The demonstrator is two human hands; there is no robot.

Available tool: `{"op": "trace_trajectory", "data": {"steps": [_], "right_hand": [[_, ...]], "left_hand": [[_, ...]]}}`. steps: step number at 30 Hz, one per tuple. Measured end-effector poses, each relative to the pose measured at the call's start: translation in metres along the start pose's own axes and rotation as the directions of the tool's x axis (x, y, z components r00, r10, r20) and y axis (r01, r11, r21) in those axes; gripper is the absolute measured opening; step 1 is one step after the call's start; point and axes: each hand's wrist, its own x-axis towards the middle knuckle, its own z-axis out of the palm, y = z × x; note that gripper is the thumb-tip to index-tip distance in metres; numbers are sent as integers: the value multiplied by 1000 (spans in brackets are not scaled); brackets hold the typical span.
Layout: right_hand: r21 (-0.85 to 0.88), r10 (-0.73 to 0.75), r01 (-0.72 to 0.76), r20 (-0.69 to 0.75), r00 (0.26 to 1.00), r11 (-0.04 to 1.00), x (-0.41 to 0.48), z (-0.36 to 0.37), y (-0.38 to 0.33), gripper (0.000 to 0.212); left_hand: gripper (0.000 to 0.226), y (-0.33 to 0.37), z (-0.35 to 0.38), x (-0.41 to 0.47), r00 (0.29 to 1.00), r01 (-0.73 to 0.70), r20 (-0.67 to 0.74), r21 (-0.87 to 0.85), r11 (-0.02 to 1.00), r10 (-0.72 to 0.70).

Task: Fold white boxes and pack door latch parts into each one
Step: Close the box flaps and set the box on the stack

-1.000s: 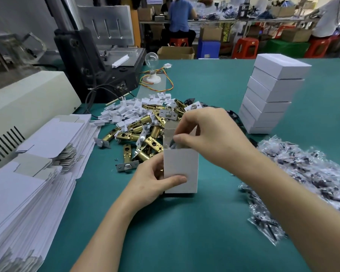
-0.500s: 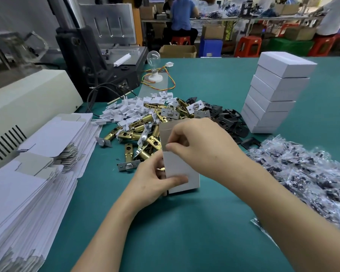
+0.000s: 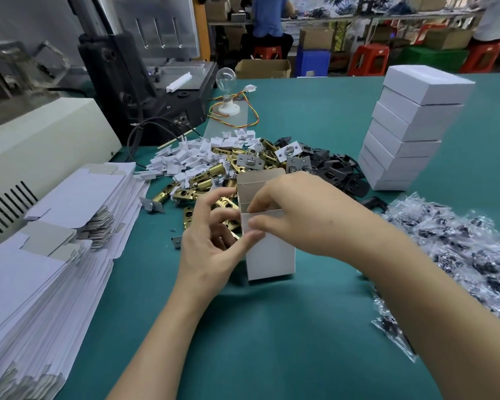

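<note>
Between left hand (image 3: pixel 211 243) and right hand (image 3: pixel 300 215) — upright white box (image 3: pixel 272 255).

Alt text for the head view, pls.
Two bare hands hold an upright, open-topped white box on a green table: the left hand pinches its left edge, the right hand pinches its front top rim. Behind lie brass latch parts; flat box blanks are stacked at left, closed white boxes at right.

A light bulb (image 3: pixel 226 77) stands far left beside a black machine (image 3: pixel 133 90); red stools (image 3: pixel 368 59) stand beyond the worktop (image 3: pixel 315 116).
</note>
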Motion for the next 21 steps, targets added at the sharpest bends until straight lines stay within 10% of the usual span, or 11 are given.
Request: {"op": "trace_trajectory", "data": {"steps": [3,7,12,21], "right_hand": [[201,-12,54,-202,979,978,-2,4,12,15],[454,183,161,-621,762,876,-10,20,32,5],[631,338,102,-537,772,769,-16,55,49,2],[590,199,189,-529,825,785,-26,72,47,24]], "left_hand": [[57,0,1,0,1000,-26,-5,26,999,26],[55,-1,3,1,1000,-29,-10,22,999,29],[45,0,3,-1,1000,-17,-12,34,999,17],[15,10,6,0,993,-111,-29,62,992,113]]}}
